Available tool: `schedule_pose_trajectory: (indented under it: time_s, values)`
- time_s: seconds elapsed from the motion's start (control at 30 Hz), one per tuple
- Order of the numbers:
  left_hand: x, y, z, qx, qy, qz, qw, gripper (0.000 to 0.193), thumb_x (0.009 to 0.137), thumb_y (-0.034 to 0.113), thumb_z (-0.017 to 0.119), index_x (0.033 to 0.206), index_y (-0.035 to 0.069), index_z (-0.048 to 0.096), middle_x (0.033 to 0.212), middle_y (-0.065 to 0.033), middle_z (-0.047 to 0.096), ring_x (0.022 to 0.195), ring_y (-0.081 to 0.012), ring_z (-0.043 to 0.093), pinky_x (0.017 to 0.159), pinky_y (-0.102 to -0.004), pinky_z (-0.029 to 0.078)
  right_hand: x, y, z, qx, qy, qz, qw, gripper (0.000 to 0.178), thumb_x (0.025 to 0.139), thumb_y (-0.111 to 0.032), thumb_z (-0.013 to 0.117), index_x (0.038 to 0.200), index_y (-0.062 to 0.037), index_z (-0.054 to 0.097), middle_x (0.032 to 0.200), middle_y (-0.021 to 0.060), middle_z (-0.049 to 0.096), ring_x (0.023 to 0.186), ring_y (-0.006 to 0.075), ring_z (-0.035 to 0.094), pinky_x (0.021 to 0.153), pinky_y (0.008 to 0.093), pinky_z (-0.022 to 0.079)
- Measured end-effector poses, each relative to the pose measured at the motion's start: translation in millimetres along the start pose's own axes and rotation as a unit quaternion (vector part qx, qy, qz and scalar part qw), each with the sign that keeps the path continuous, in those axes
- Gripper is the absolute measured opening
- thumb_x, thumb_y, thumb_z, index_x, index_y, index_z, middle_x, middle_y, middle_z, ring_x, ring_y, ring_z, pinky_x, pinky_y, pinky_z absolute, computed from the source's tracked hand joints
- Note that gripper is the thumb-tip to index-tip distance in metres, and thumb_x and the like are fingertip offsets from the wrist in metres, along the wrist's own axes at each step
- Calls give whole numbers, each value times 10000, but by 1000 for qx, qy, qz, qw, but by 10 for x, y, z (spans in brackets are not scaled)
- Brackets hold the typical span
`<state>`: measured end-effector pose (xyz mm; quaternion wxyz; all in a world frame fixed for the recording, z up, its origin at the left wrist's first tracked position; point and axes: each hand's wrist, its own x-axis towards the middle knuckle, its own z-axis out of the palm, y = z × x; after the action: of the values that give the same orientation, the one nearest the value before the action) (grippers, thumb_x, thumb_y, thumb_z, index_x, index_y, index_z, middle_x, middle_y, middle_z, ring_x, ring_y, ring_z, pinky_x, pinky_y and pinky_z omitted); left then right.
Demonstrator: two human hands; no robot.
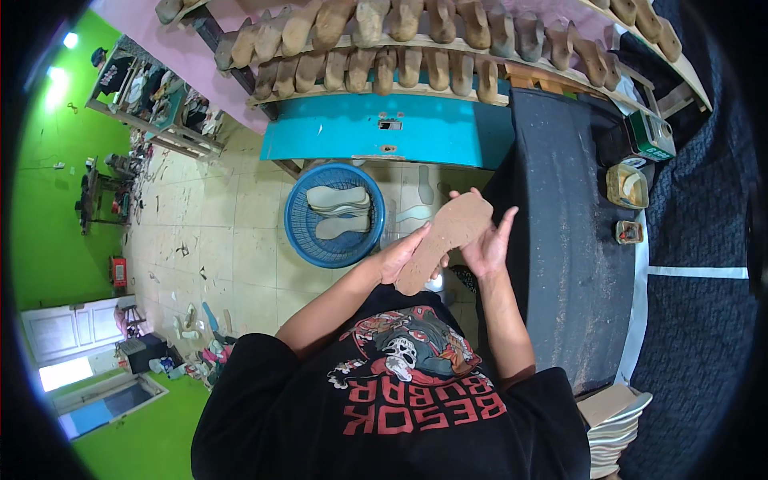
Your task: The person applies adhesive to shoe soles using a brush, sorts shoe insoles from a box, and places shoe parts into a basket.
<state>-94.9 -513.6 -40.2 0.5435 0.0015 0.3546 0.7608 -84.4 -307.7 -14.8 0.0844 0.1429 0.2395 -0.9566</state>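
A sole [446,236] lies across the left hand [394,258] and the right hand [486,254], with a basket [291,232] of other soles [336,198] on the floor [240,256] ahead to their left. To their right stretches a surface [568,280], a can [654,136] and two tubs [630,188] along its right side, a stack [616,436] by its near end. Beyond the basket, shoe lasts [368,24] stand in rows on shelves [400,90].

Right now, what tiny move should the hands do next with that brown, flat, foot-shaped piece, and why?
Perhaps bring the thumb of the right hand onto the brown, flat, sole-shaped board: that thumb sticks out clear of it, with fingers behind, while the left hand has a grip around the lower part.
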Motion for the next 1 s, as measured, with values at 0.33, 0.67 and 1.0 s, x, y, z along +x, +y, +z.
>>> schedule_pose_trajectory:
  time_s: [0.33,0.67,1.0]
  values:
    - [-438,614,-1053,127,136,44,981,668,1043,648,249,1408,150,505,1295,-75,574,1185,-180,498,1011,-411,392,741,1320,522,-40,98,-9,994,923,895,-834,374,1375,-51,468,1228,158,615,1156,352,609,1008,519,482]
    - [-905,898,-1420,57,228,163,958,756,1004,637,435,1535,115,307,1306,-81,533,1061,-176,550,893,-397,481,1116,1711,1153,-733,49,-162,659,854,713,-342,911,1299,0,391,1257,220,505,1140,383,561,931,495,460]
    - [-1411,928,-2004,94,365,225,899,551,947,300,681,1395,15,536,1208,-99,660,1116,-197,626,917,-386,520,1249,2274,1365,-849,-165,-166,474,898,638,-170,904,1386,-60,420,1318,197,486,1246,414,492,1010,532,418]
